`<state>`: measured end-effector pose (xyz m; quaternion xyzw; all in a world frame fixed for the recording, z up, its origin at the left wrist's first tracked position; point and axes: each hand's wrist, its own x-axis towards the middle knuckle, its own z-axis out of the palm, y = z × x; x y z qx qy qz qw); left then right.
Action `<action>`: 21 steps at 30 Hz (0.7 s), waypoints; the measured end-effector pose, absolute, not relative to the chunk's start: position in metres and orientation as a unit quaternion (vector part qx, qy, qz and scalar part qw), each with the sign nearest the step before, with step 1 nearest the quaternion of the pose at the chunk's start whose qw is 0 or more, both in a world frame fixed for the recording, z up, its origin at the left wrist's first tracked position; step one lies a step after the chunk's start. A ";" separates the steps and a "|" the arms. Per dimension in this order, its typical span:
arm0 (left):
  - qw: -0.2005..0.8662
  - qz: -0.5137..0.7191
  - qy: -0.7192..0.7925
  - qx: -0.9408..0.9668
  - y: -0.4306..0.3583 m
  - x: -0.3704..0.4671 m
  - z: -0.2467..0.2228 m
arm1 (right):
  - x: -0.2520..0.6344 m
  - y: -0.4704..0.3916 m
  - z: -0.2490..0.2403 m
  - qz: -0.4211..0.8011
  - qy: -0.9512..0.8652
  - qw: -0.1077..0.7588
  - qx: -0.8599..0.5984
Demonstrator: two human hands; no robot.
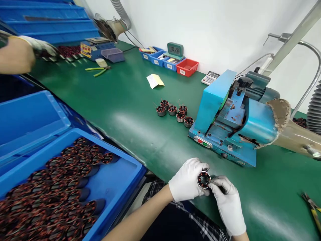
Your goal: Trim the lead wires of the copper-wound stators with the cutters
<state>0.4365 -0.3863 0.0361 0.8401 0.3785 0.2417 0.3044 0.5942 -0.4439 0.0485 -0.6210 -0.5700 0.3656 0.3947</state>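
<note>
My left hand, in a white glove, is closed around a round motor stator with copper windings, held over the table's front edge. The ring's open face points up toward me. My right hand, also gloved, touches the ring's right side with thumb and fingers pinched; whether a wire lies between them is too small to tell. Several similar stators stand in a group on the green table. Many more fill a blue tray at the left.
A blue grinding machine stands right of the stators. Pliers lie at the right edge, green-handled cutters farther back. Small bins and a clock line the wall. Another person's gloved hand is at upper left.
</note>
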 end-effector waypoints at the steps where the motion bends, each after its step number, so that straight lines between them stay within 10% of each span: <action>1: 0.298 0.249 0.383 0.838 -0.388 0.438 0.036 | 0.592 -0.450 0.047 0.337 -0.573 0.393 -0.635; 12: 0.273 0.257 0.430 0.821 -0.394 0.445 0.040 | 0.611 -0.452 0.030 0.201 -0.591 0.279 -0.730; 21: 0.361 0.267 0.324 0.833 -0.391 0.427 0.040 | 0.605 -0.453 0.047 0.341 -0.677 0.317 -0.570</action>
